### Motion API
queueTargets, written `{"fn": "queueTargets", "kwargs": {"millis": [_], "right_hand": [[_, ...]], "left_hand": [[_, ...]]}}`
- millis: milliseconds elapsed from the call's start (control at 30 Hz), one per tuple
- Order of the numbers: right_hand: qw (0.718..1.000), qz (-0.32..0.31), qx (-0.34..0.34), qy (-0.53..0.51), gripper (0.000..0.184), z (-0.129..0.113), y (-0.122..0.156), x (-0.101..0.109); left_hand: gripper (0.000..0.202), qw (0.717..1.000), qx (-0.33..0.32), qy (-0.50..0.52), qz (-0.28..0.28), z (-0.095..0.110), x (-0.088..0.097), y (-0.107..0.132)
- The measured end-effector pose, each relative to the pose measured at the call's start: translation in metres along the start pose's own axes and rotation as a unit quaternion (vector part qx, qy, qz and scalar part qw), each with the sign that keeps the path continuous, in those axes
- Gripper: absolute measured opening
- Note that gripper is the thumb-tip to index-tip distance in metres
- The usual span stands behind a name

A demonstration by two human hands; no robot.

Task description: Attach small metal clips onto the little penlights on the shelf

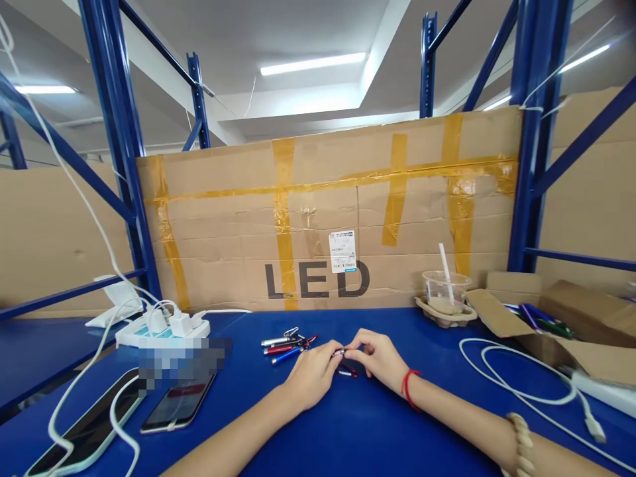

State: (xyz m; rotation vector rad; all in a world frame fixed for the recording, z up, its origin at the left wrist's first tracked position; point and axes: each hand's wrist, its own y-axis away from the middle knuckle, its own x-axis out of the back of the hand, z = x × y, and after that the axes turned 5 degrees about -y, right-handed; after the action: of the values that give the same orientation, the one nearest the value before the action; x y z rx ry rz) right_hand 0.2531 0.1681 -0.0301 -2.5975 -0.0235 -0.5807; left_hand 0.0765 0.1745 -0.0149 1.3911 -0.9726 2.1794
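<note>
Table (407, 430), blue: at its middle, left hand (312, 372) and right hand (376, 351), thumbs and forefingers closed on one small part (340, 352), largely hidden by the fingers, with a red piece (352, 374) lying just toward the near edge. Tubes (285, 358), silver, red and blue, loosely clustered between left hand and far edge; cup (440, 288) in a carton tray (447, 319), far edge, toward the right corner; open box (586, 358), far right corner, white cable (595, 429) before it. Left side: power strip (130, 339), toward the far corner; two phones (183, 404), toward the near corner.
</note>
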Motion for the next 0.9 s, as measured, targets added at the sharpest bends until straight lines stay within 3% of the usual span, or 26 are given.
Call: {"fn": "queueTargets", "kwargs": {"millis": [433,900], "right_hand": [[0.998,-0.026,-0.007,-0.064,0.027,0.0,-0.01,0.003],[0.997,-0.06,-0.03,-0.036,0.033,0.0,-0.003,0.011]], "left_hand": [[0.025,0.998,0.052,0.002,0.022,0.01,-0.003,-0.007],[0.027,0.999,0.032,-0.024,-0.01,0.011,-0.002,-0.005]]}}
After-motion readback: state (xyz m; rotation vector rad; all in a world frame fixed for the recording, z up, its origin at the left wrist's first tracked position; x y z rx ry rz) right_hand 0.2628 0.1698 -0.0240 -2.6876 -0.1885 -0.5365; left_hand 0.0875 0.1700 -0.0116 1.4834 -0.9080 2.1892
